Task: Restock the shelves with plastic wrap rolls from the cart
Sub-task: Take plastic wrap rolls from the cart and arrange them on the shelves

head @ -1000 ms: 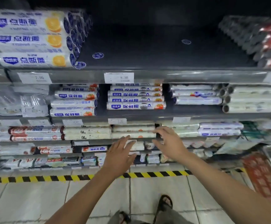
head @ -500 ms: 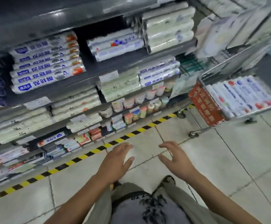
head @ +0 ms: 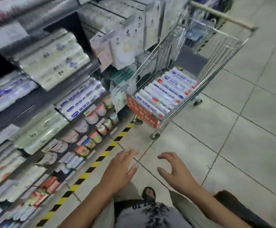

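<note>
Your left hand (head: pixel 119 170): fingers straight and close together, thumb out to the side, palm down over the floor, holding nothing.
Your right hand (head: pixel 176 171): also holding nothing. Fingers spread and loosely curved, thumb set wide, near the left hand but not touching it.
Plastic wrap rolls (head: pixel 165 94): a row lying side by side in the bottom of the cart, in white wrappers with blue labels, well ahead of both hands.
Cart (head: pixel 216 66): a wire cart on the tiled floor at the end of the shelves, with a red sign (head: pixel 140 111) on its near end and the handle at the far end.
Shelves (head: pixel 51 96): on your left, packed with white and pale green rolls, with small round tubs on the lower tiers. The print is too blurred to read.
Striped tape (head: pixel 91 167): yellow and black, running along the foot of the shelves.
Your foot (head: pixel 148 194): in a sandal, showing between your forearms.
</note>
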